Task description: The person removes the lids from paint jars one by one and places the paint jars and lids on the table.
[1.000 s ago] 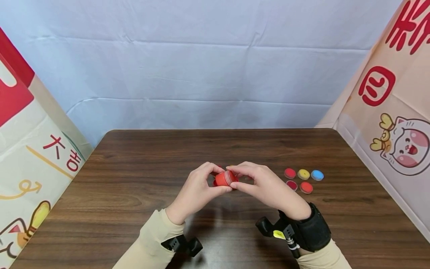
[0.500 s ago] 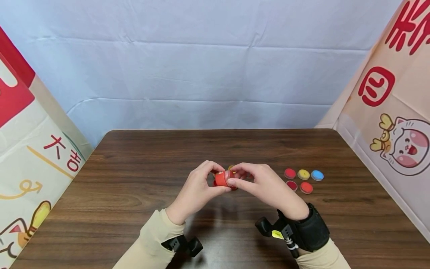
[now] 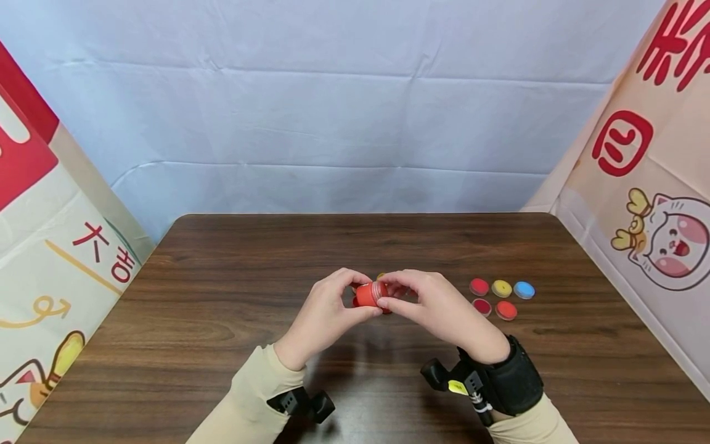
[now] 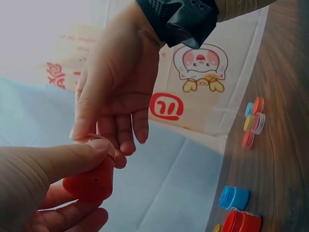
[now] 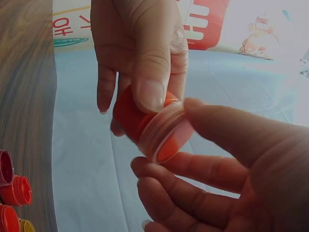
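In the head view my left hand (image 3: 327, 302) holds a small orange-red paint pot (image 3: 366, 294) tipped on its side, thumb and fingers around its body. Facing it, my right hand (image 3: 435, 302) pinches the pot's clear screw lid (image 5: 161, 133) by the rim, with the thumb on one side and a finger on the other. The lid sits on the pot's mouth, and orange shows through it in the right wrist view. Below the hands stand other paint pots, among them a blue pot (image 4: 234, 197) and a red pot (image 4: 241, 221); in the head view the hands mostly hide them.
Right of the hands, several round lids lie on the wooden table (image 3: 249, 259): a yellow lid (image 3: 501, 288), a blue lid (image 3: 524, 290) and red ones. More open pots, such as a dark red pot (image 5: 6, 166), show at the right wrist view's lower left.
My right fingers have shifted and curled in around the lid, uncovering a bit of yellow behind. The left hand and pot have stayed nearly in place.
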`<action>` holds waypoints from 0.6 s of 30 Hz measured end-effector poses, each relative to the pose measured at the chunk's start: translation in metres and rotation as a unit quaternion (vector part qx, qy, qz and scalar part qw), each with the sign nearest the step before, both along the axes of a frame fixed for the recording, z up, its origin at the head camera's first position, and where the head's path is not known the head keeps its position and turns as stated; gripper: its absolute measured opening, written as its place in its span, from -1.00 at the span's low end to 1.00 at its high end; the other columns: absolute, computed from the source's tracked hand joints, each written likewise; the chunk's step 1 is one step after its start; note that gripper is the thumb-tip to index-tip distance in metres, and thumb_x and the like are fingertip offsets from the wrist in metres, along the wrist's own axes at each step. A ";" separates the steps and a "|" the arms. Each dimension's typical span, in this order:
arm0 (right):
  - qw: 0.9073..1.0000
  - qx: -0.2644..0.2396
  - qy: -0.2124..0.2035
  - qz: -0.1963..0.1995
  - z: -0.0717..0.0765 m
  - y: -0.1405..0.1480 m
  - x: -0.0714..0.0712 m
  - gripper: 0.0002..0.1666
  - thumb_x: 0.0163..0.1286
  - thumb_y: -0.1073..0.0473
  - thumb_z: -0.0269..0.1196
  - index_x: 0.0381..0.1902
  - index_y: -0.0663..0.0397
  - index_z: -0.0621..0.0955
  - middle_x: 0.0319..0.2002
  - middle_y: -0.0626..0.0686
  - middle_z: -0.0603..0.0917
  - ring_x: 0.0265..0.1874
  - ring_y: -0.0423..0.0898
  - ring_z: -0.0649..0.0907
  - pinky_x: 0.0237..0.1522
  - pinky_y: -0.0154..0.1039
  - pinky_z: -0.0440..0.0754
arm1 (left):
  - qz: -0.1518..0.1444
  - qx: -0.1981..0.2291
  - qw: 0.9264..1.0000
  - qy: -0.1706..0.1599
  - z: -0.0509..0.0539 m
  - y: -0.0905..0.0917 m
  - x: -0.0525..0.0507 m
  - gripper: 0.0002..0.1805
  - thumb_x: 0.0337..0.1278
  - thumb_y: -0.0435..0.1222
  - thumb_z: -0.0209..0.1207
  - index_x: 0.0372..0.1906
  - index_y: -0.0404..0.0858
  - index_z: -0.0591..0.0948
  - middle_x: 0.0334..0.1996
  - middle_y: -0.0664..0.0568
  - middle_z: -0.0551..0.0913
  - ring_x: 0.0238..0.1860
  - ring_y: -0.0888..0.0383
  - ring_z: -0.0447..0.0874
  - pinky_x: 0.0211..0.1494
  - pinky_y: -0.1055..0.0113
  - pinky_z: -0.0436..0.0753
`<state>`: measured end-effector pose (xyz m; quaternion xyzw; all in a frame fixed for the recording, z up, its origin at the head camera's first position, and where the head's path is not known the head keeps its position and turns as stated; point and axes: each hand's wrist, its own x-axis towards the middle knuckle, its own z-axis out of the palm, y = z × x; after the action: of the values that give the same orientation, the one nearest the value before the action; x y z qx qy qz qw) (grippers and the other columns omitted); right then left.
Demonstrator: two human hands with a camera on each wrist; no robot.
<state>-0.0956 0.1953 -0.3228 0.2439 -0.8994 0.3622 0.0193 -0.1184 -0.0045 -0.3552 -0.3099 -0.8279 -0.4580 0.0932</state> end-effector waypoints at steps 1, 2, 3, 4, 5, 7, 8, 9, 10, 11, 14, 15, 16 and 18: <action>1.000 0.003 0.005 0.001 0.000 0.000 0.000 -0.65 0.24 0.09 0.30 -0.03 0.03 0.60 -0.29 -0.17 0.62 -0.28 -0.25 0.57 -0.30 -0.31 0.56 | 0.000 0.000 1.000 -0.001 0.000 0.000 0.000 -0.64 -0.23 -0.26 0.47 -0.21 -0.15 0.62 -0.28 0.22 0.59 -0.31 0.31 0.50 -0.34 0.39 0.51; 1.000 0.005 0.011 0.003 0.000 0.001 0.000 -0.64 0.23 0.09 0.30 -0.01 0.03 0.60 -0.26 -0.16 0.62 -0.27 -0.24 0.57 -0.30 -0.31 0.55 | -0.001 -0.001 1.000 -0.003 0.000 0.000 0.000 -0.64 -0.23 -0.25 0.46 -0.20 -0.15 0.63 -0.28 0.21 0.60 -0.30 0.31 0.51 -0.34 0.40 0.52; 1.000 0.008 0.015 0.004 0.000 0.001 0.000 -0.62 0.23 0.08 0.31 0.00 0.01 0.60 -0.24 -0.16 0.62 -0.25 -0.24 0.57 -0.30 -0.31 0.55 | -0.001 -0.001 1.000 -0.005 0.000 -0.001 0.000 -0.64 -0.22 -0.25 0.46 -0.20 -0.15 0.63 -0.28 0.21 0.60 -0.31 0.31 0.51 -0.34 0.39 0.52; 1.000 0.011 0.020 0.006 0.000 0.001 0.000 -0.60 0.22 0.08 0.31 0.02 0.01 0.59 -0.23 -0.16 0.62 -0.25 -0.24 0.56 -0.32 -0.31 0.54 | -0.001 -0.001 1.000 -0.007 0.000 -0.001 0.000 -0.64 -0.22 -0.25 0.46 -0.20 -0.14 0.63 -0.28 0.22 0.60 -0.31 0.30 0.51 -0.35 0.39 0.52; 1.000 0.013 0.024 0.006 0.000 0.001 0.000 -0.59 0.22 0.07 0.31 0.03 0.00 0.59 -0.22 -0.15 0.62 -0.25 -0.24 0.55 -0.34 -0.32 0.53 | -0.002 0.000 1.000 -0.010 0.000 -0.001 0.000 -0.64 -0.21 -0.25 0.46 -0.20 -0.14 0.63 -0.28 0.22 0.59 -0.31 0.29 0.51 -0.35 0.39 0.52; 0.999 0.015 0.028 0.005 0.001 0.002 0.000 -0.55 0.21 0.06 0.32 0.06 0.01 0.57 -0.20 -0.14 0.62 -0.28 -0.23 0.54 -0.39 -0.33 0.51 | -0.003 0.004 1.000 -0.013 0.000 -0.001 0.000 -0.64 -0.21 -0.26 0.46 -0.21 -0.13 0.61 -0.29 0.23 0.57 -0.32 0.27 0.50 -0.35 0.36 0.52; 1.000 0.013 0.028 0.004 0.001 0.002 0.000 -0.53 0.21 0.04 0.32 0.08 0.02 0.57 -0.20 -0.13 0.62 -0.28 -0.22 0.54 -0.40 -0.33 0.50 | -0.004 0.005 1.000 -0.015 0.000 -0.001 0.000 -0.64 -0.20 -0.26 0.45 -0.21 -0.12 0.60 -0.29 0.23 0.56 -0.32 0.25 0.50 -0.35 0.35 0.52; 1.000 0.013 0.027 0.002 0.001 0.002 0.000 -0.51 0.21 0.03 0.32 0.09 0.03 0.56 -0.20 -0.13 0.62 -0.28 -0.22 0.54 -0.41 -0.34 0.50 | -0.004 0.007 1.000 -0.017 0.000 -0.001 0.001 -0.65 -0.20 -0.26 0.45 -0.21 -0.12 0.59 -0.29 0.24 0.55 -0.32 0.24 0.49 -0.34 0.35 0.51; 1.000 0.011 0.024 -0.001 0.001 0.002 0.000 -0.48 0.21 0.01 0.31 0.11 0.05 0.55 -0.20 -0.12 0.63 -0.28 -0.22 0.54 -0.43 -0.34 0.49 | -0.005 0.009 1.000 -0.019 0.000 0.000 0.001 -0.64 -0.19 -0.26 0.45 -0.21 -0.11 0.58 -0.29 0.24 0.54 -0.31 0.24 0.49 -0.33 0.34 0.51; 1.000 0.010 0.019 -0.005 0.002 0.002 0.000 -0.47 0.21 0.00 0.31 0.12 0.06 0.54 -0.20 -0.11 0.63 -0.28 -0.22 0.55 -0.43 -0.33 0.50 | -0.006 0.011 1.000 -0.019 0.000 0.000 0.001 -0.64 -0.19 -0.27 0.45 -0.21 -0.11 0.57 -0.29 0.24 0.53 -0.31 0.23 0.48 -0.32 0.34 0.51; 1.000 0.003 0.001 -0.016 0.002 0.001 0.001 -0.47 0.22 -0.03 0.30 0.10 0.07 0.54 -0.25 -0.13 0.63 -0.27 -0.22 0.57 -0.42 -0.32 0.51 | -0.006 0.010 1.000 -0.023 0.000 0.000 0.001 -0.63 -0.18 -0.26 0.44 -0.20 -0.10 0.56 -0.28 0.24 0.51 -0.29 0.27 0.47 -0.28 0.36 0.51; 1.000 0.002 -0.005 -0.017 0.002 0.000 0.000 -0.49 0.23 -0.02 0.29 0.09 0.07 0.55 -0.27 -0.13 0.63 -0.28 -0.22 0.57 -0.41 -0.32 0.51 | -0.006 0.010 1.000 -0.025 0.000 0.000 0.001 -0.63 -0.19 -0.27 0.45 -0.20 -0.10 0.55 -0.27 0.25 0.50 -0.28 0.28 0.46 -0.26 0.36 0.51; 1.000 -0.001 -0.010 -0.018 0.002 0.000 0.000 -0.52 0.24 -0.02 0.29 0.06 0.07 0.56 -0.29 -0.14 0.63 -0.29 -0.23 0.57 -0.40 -0.31 0.52 | -0.006 0.009 1.000 -0.025 0.000 0.000 0.000 -0.62 -0.19 -0.27 0.45 -0.20 -0.10 0.55 -0.27 0.25 0.50 -0.28 0.28 0.45 -0.26 0.36 0.51; 1.000 -0.004 -0.017 -0.017 0.001 -0.001 0.000 -0.59 0.25 -0.02 0.27 0.00 0.05 0.59 -0.34 -0.16 0.62 -0.32 -0.24 0.57 -0.38 -0.31 0.53 | -0.005 0.007 1.000 -0.027 0.000 0.000 0.000 -0.61 -0.20 -0.27 0.45 -0.19 -0.09 0.54 -0.26 0.26 0.49 -0.27 0.29 0.45 -0.24 0.35 0.51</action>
<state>-0.0959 0.1943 -0.3221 0.2224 -0.9023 0.3693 0.0112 -0.1180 -0.0044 -0.3555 -0.3007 -0.8253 -0.4727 0.0709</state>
